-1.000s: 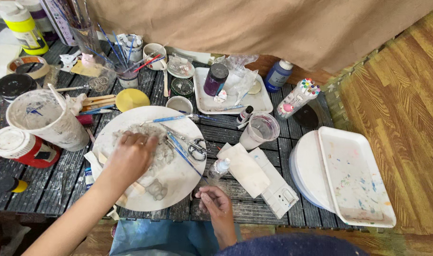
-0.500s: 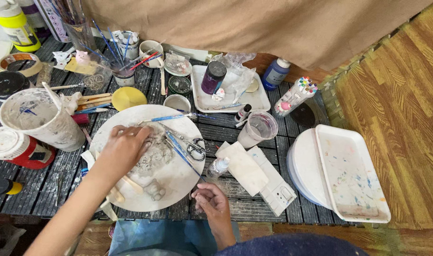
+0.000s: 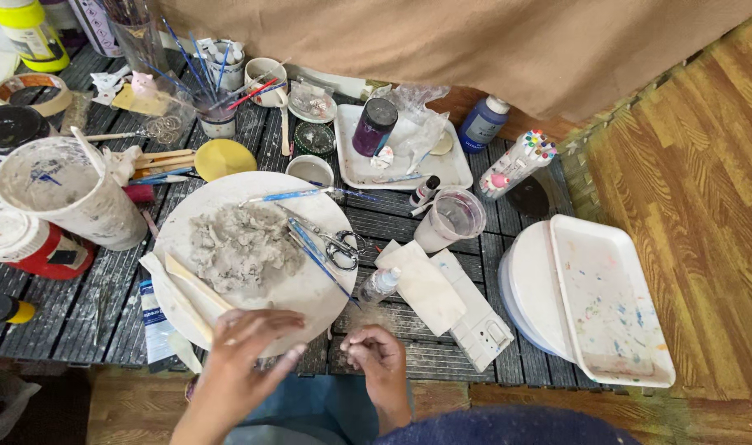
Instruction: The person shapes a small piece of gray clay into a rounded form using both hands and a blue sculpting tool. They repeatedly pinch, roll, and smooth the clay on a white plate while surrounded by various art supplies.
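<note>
A heap of grey clay (image 3: 242,247) lies on a round white board (image 3: 314,288) on the dark slatted table. My left hand (image 3: 246,356) hovers over the board's near edge with fingers spread and nothing in it, just short of a wooden spatula (image 3: 196,284). My right hand (image 3: 378,356) rests at the table's front edge. Its fingertips are pinched together, and I cannot see anything between them. Scissors (image 3: 336,244) and blue-handled brushes (image 3: 281,196) lie on the board's right and far side. A small clear bottle (image 3: 379,285) lies just beyond my right hand.
A clay-smeared white bucket (image 3: 63,194) and a red tub (image 3: 26,245) stand at the left. Right of the board are a plastic cup (image 3: 450,218), pale slabs (image 3: 429,288) and a paint-stained white tray (image 3: 611,305). Jars, brushes and a back tray (image 3: 446,171) crowd the far side.
My left hand has come off the clay heap and drawn back to the board's near edge, fingers spread. My right hand has stayed at the front edge.
</note>
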